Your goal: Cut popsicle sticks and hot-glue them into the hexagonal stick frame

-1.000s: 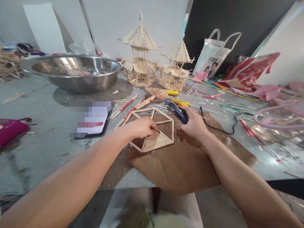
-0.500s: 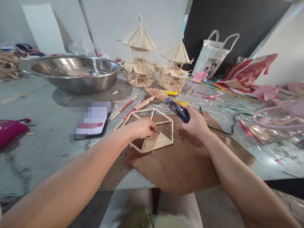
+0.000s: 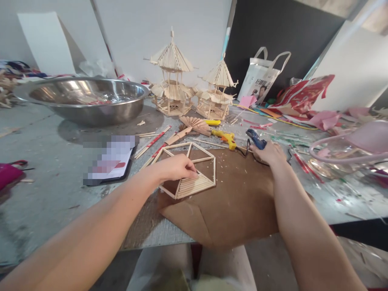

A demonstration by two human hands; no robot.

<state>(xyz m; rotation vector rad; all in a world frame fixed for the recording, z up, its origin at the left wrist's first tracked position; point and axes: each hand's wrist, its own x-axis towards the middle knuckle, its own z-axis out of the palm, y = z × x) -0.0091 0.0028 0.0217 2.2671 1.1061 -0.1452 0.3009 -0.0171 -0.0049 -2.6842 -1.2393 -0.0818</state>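
A hexagonal frame of wooden sticks (image 3: 198,154) lies on a brown paper sheet (image 3: 239,202) at the table's near edge. One wedge of it is filled with sticks. My left hand (image 3: 176,167) rests on the frame with fingers pinched together over the filled wedge; what they grip is hidden. My right hand (image 3: 269,153) is off to the right on the table, curled round the blue glue gun (image 3: 256,138), whose nozzle points up and away. A black cord runs from the gun.
A big steel bowl (image 3: 81,99) stands at back left. Two stick pagoda models (image 3: 171,81) (image 3: 216,91) stand behind the frame. A phone (image 3: 107,161), loose sticks, a yellow tool (image 3: 224,136), bags and a pink-rimmed bowl (image 3: 348,153) crowd the table.
My right hand carried the blue glue gun away from the frame to the right and set it down near the table. My left hand stayed on the frame.
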